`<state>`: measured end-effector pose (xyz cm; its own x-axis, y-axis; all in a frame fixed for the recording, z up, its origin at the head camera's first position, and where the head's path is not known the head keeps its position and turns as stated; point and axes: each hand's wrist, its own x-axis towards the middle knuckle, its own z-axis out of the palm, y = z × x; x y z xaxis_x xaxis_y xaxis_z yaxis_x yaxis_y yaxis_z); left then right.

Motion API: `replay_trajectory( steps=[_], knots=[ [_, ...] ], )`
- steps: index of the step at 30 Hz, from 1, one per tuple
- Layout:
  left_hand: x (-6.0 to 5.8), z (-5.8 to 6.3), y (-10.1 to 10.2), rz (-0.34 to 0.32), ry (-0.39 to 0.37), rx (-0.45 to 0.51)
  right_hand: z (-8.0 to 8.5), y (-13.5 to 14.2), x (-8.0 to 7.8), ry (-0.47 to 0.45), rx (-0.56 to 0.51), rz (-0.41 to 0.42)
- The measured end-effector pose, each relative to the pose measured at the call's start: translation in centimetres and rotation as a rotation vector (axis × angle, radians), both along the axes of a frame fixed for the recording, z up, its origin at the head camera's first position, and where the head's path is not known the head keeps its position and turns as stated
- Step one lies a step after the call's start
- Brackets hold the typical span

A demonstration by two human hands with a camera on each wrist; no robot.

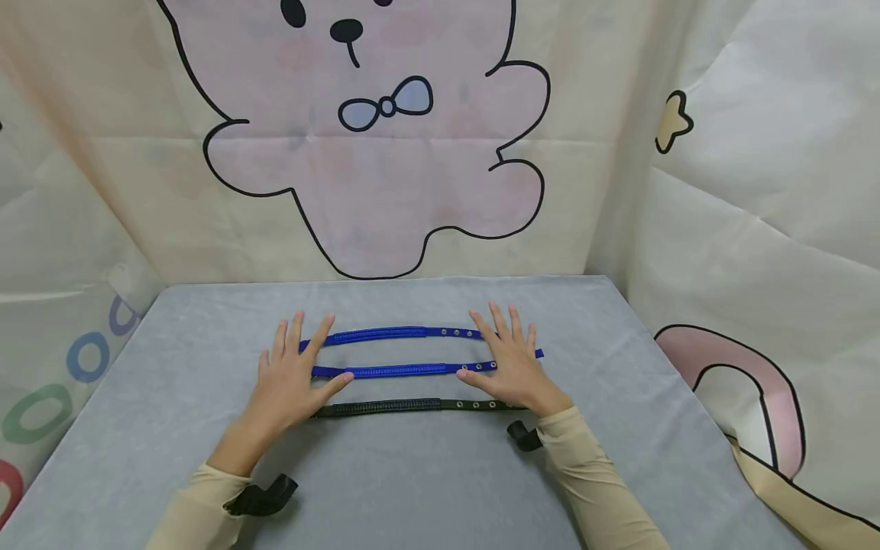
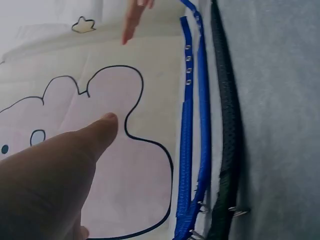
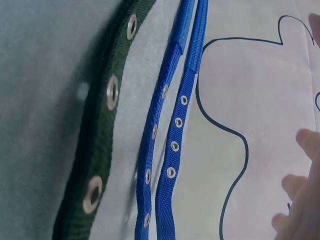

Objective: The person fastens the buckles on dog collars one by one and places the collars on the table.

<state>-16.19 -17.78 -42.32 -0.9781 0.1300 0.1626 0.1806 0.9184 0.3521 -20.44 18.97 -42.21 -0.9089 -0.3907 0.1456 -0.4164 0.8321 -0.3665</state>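
Note:
Three collar-like straps lie side by side, roughly parallel, on the grey cloth. The far blue strap (image 1: pixel 392 333) and the middle blue strap (image 1: pixel 399 371) each carry a row of metal eyelets toward the right. Nearest the person is a dark green strap (image 1: pixel 392 407), also with eyelets. My left hand (image 1: pixel 285 386), fingers spread, overlaps the straps' left ends in the head view. Over their right ends my right hand (image 1: pixel 517 370) is spread likewise. Neither hand grips anything. Metal rings (image 2: pixel 239 211) show near the green strap's end in the left wrist view.
Grey cloth (image 1: pixel 412 481) covers the table. A curtain with a pink cartoon figure (image 1: pixel 385 191) hangs at the back edge, with pale printed sheets (image 1: pixel 756 229) along the sides. Black wrist mounts (image 1: pixel 264 496) stick out from both sleeves.

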Motion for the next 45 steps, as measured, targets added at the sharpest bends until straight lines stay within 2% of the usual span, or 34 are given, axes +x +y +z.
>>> replay_trajectory(
  steps=[7,13,17,23,31,35,39,45],
  knots=[
    [0.3,1.5,-1.7,-0.116,-0.089,0.143,0.4,0.3,-0.1,-0.119,-0.092,0.075],
    [0.5,1.9,-3.6,-0.283,-0.156,0.382,1.4,1.0,0.3,-0.185,-0.222,0.111],
    [0.6,1.9,-4.8,-0.393,-0.209,0.458,1.6,1.8,0.6,-0.206,-0.264,0.137],
    [0.4,1.6,-6.1,-0.480,-0.274,0.473,1.3,2.1,0.6,-0.226,-0.264,0.201],
    [-0.3,1.5,-7.2,-0.543,-0.406,0.421,0.9,3.4,0.6,-0.327,-0.315,0.182],
    [-0.6,1.3,-7.7,-0.577,-0.463,0.430,0.4,4.7,0.5,-0.334,-0.299,0.242],
    [-0.8,0.9,-8.0,-0.613,-0.489,0.449,0.3,6.0,0.3,-0.351,-0.274,0.296],
    [-1.3,0.5,-8.1,-0.635,-0.512,0.449,0.9,7.4,0.0,-0.454,-0.222,0.312]
  ],
)
